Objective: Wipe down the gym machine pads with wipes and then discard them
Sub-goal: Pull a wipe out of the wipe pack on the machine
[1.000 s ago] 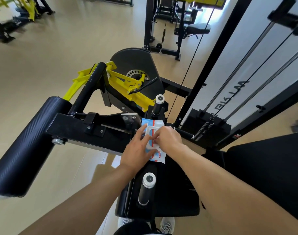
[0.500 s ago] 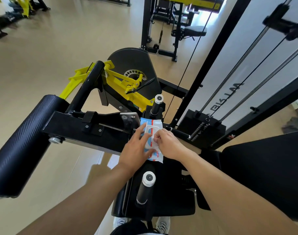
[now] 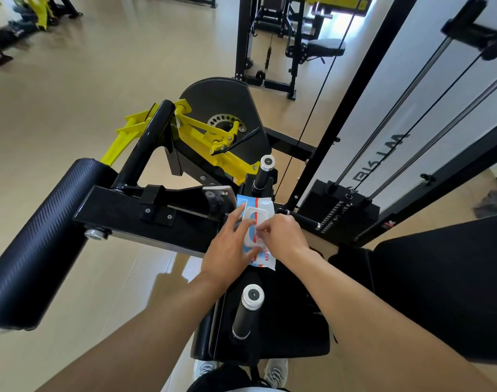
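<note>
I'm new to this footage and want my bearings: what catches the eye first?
Two hands meet mid-frame over a wipes pack: the left hand steadies it, the right hand picks at its lid. A big black roller pad lies at left, yellow levers beyond.

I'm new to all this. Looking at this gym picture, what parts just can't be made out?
- Head view: the opening of the wipes pack is covered by the right hand, so no wipe can be seen.
- The print on the pack is too small to read, and the left hand hides part of it.
- The long black roller pad is cut off at the left edge.
- The yellow machines far off are blurred.
</note>
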`<move>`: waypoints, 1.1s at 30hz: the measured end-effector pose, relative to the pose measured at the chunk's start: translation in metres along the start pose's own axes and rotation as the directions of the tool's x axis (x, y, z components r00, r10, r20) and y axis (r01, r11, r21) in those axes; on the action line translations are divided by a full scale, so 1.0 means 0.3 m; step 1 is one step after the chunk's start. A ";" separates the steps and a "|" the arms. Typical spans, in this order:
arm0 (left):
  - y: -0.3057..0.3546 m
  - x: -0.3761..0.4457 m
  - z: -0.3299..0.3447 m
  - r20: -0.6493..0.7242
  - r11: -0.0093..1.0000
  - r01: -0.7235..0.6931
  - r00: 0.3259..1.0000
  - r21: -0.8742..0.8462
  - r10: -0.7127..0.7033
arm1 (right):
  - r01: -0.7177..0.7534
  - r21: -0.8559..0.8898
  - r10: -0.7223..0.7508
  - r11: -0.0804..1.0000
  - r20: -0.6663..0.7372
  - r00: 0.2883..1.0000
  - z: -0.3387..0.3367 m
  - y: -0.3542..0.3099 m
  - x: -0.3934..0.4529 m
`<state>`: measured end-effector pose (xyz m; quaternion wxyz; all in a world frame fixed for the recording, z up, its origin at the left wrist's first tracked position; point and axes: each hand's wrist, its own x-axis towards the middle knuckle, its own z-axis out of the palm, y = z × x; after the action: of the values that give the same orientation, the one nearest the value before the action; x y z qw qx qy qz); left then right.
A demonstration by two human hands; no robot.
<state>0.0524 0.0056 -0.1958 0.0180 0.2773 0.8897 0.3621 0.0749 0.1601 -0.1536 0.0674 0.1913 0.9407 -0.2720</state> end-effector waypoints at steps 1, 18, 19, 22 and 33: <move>-0.002 0.000 0.001 -0.002 1.000 -0.001 1.000 -0.001 0.001 | -0.020 0.001 0.020 1.000 0.019 1.000 0.000 -0.005 0.010; 0.001 -0.005 -0.004 -0.032 0.999 -0.044 0.999 -0.030 0.043 | -0.019 0.004 0.019 1.000 -0.010 1.000 0.005 -0.021 0.031; 0.002 -0.006 -0.005 -0.035 0.998 -0.049 0.998 -0.031 0.048 | -0.022 -0.010 0.022 1.000 -0.005 1.000 0.003 -0.023 0.033; 0.006 -0.008 -0.004 -0.041 0.998 -0.059 0.997 -0.020 0.058 | -0.004 0.010 0.004 1.000 -0.030 1.000 0.017 -0.025 0.016; 0.010 -0.010 -0.010 -0.040 0.999 -0.014 0.999 -0.040 0.012 | -0.091 0.435 0.120 0.896 -0.039 0.992 0.031 0.015 -0.041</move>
<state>0.0556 0.0039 -0.1920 0.0034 0.2754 0.8807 0.3854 0.0880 0.1545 -0.1608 0.0074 0.2610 0.8468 -0.4634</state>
